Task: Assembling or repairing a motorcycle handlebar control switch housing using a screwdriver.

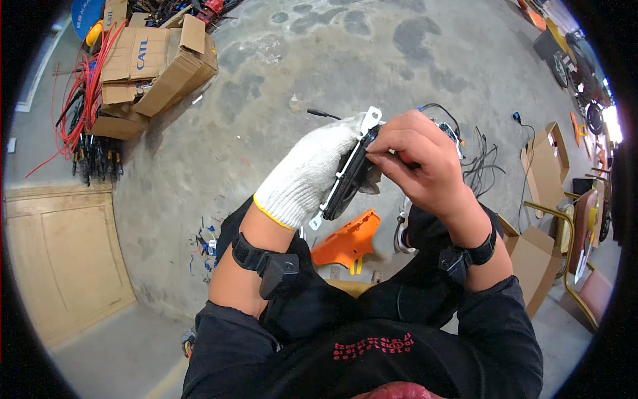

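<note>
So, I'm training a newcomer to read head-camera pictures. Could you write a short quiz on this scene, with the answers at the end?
1. Which hand wears the white glove, the person's left or right?
2. True or false: the red cables are in the left part of the picture, beside the cardboard box.
3. Fill in the colour: the end tabs on the held black part are ____.

Key:
1. The left hand; the right hand is bare.
2. True.
3. White.
</note>
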Action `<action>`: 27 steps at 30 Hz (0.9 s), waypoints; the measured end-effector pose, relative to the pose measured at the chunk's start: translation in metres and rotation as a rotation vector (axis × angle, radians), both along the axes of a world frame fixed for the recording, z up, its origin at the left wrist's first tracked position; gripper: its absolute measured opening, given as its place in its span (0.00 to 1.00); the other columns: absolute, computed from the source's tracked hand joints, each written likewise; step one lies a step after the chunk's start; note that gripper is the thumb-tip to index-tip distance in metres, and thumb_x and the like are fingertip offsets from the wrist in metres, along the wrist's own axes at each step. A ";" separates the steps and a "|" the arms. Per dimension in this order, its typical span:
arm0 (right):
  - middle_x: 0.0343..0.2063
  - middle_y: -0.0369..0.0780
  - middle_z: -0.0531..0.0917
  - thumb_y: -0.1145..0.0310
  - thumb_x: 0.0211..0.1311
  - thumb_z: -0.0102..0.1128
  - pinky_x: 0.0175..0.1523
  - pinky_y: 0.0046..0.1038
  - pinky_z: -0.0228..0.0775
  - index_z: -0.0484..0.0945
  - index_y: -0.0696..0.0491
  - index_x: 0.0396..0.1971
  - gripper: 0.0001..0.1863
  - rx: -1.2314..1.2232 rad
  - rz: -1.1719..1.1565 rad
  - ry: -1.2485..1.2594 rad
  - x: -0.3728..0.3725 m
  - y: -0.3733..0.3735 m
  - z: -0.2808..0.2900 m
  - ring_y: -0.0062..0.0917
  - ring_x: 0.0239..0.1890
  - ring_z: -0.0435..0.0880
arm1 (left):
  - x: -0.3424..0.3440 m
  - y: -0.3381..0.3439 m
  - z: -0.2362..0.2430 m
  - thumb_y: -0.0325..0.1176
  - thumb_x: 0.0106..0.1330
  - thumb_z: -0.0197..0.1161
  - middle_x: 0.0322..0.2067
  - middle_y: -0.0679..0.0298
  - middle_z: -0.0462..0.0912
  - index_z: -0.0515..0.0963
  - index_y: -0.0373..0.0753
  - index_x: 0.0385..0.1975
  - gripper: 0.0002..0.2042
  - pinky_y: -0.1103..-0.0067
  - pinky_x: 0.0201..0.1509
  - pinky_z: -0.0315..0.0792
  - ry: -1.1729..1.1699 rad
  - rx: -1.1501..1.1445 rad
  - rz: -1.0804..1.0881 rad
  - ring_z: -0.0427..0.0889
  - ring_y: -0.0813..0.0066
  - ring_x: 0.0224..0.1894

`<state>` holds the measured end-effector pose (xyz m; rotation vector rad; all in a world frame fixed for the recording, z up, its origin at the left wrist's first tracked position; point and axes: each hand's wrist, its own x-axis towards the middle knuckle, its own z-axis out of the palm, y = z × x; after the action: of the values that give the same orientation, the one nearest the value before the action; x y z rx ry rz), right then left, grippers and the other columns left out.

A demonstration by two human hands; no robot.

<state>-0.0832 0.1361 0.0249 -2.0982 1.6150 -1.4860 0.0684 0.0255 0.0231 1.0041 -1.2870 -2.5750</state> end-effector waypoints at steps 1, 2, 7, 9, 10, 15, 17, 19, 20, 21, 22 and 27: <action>0.31 0.39 0.81 0.79 0.46 0.70 0.35 0.26 0.73 0.81 0.55 0.32 0.11 0.008 0.002 0.003 -0.001 0.000 0.001 0.30 0.33 0.80 | -0.001 0.000 -0.001 0.52 0.70 0.55 0.29 0.60 0.83 0.79 0.35 0.39 0.22 0.75 0.32 0.81 0.009 0.011 -0.010 0.84 0.70 0.28; 0.31 0.39 0.82 0.79 0.47 0.70 0.35 0.26 0.73 0.81 0.55 0.32 0.11 0.058 -0.027 -0.026 -0.001 0.001 0.002 0.30 0.33 0.80 | -0.002 0.001 -0.001 0.52 0.70 0.55 0.29 0.60 0.83 0.79 0.35 0.39 0.22 0.75 0.32 0.81 -0.010 0.027 0.000 0.84 0.70 0.28; 0.31 0.38 0.82 0.80 0.49 0.69 0.33 0.26 0.72 0.81 0.55 0.32 0.10 0.087 -0.058 -0.070 -0.002 0.002 0.003 0.28 0.32 0.80 | -0.003 0.002 -0.003 0.51 0.71 0.55 0.29 0.62 0.82 0.80 0.35 0.37 0.21 0.76 0.33 0.80 0.082 -0.042 0.051 0.82 0.74 0.28; 0.31 0.38 0.82 0.80 0.50 0.68 0.32 0.25 0.71 0.81 0.55 0.32 0.09 0.107 -0.072 -0.115 -0.001 0.002 0.002 0.27 0.32 0.80 | -0.005 0.002 -0.005 0.51 0.71 0.55 0.28 0.63 0.82 0.80 0.36 0.37 0.21 0.77 0.33 0.80 0.069 -0.023 0.051 0.82 0.74 0.28; 0.31 0.38 0.82 0.80 0.50 0.68 0.32 0.25 0.71 0.81 0.55 0.32 0.09 0.106 -0.068 -0.107 -0.001 0.001 0.002 0.27 0.32 0.80 | -0.005 0.002 -0.005 0.51 0.71 0.55 0.28 0.63 0.82 0.80 0.36 0.36 0.20 0.77 0.32 0.79 0.041 -0.016 0.051 0.82 0.74 0.27; 0.31 0.38 0.82 0.79 0.50 0.68 0.31 0.22 0.69 0.82 0.55 0.32 0.08 0.100 -0.099 -0.128 0.004 0.001 0.002 0.25 0.31 0.79 | -0.003 0.002 -0.006 0.51 0.70 0.57 0.27 0.63 0.81 0.80 0.38 0.35 0.20 0.79 0.30 0.77 0.051 -0.021 0.067 0.80 0.75 0.26; 0.30 0.38 0.82 0.79 0.51 0.68 0.31 0.22 0.69 0.82 0.55 0.32 0.08 0.110 -0.096 -0.131 0.005 0.001 0.003 0.25 0.30 0.79 | -0.002 0.003 -0.006 0.52 0.69 0.57 0.26 0.64 0.80 0.80 0.38 0.34 0.20 0.79 0.29 0.76 0.074 -0.039 0.035 0.79 0.76 0.25; 0.30 0.37 0.82 0.79 0.51 0.68 0.31 0.22 0.69 0.82 0.55 0.32 0.08 0.130 -0.094 -0.130 0.006 0.001 0.003 0.24 0.30 0.79 | -0.001 0.004 -0.006 0.52 0.69 0.57 0.25 0.64 0.79 0.79 0.38 0.34 0.20 0.79 0.29 0.76 0.075 -0.078 0.030 0.79 0.76 0.25; 0.30 0.37 0.82 0.79 0.51 0.68 0.31 0.21 0.69 0.82 0.55 0.32 0.07 0.147 -0.097 -0.127 0.006 0.002 0.003 0.23 0.30 0.79 | 0.000 0.005 -0.006 0.51 0.69 0.57 0.25 0.65 0.79 0.79 0.37 0.35 0.20 0.79 0.29 0.75 0.076 -0.118 0.024 0.78 0.77 0.25; 0.30 0.37 0.82 0.78 0.52 0.68 0.31 0.21 0.69 0.82 0.55 0.32 0.07 0.165 -0.102 -0.124 0.007 0.002 0.003 0.23 0.30 0.79 | 0.000 0.005 -0.005 0.51 0.69 0.57 0.25 0.65 0.79 0.79 0.37 0.35 0.20 0.79 0.29 0.75 0.076 -0.118 0.027 0.78 0.77 0.25; 0.30 0.37 0.82 0.78 0.52 0.68 0.31 0.21 0.69 0.82 0.55 0.32 0.07 0.165 -0.099 -0.124 0.008 0.003 0.004 0.23 0.30 0.79 | 0.001 0.005 -0.005 0.51 0.69 0.57 0.24 0.65 0.78 0.79 0.37 0.35 0.20 0.79 0.29 0.75 0.082 -0.164 0.008 0.77 0.77 0.24; 0.30 0.35 0.82 0.75 0.52 0.70 0.36 0.21 0.69 0.81 0.55 0.30 0.06 0.381 -0.164 -0.352 0.011 0.007 0.006 0.19 0.30 0.78 | 0.002 0.008 -0.003 0.50 0.70 0.56 0.25 0.65 0.78 0.78 0.38 0.38 0.19 0.79 0.28 0.75 0.064 -0.158 0.025 0.77 0.78 0.25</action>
<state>-0.0718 0.1433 0.0309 -1.4474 1.7857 -1.3591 0.0706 0.0333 0.0198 0.8957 -1.4255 -2.4208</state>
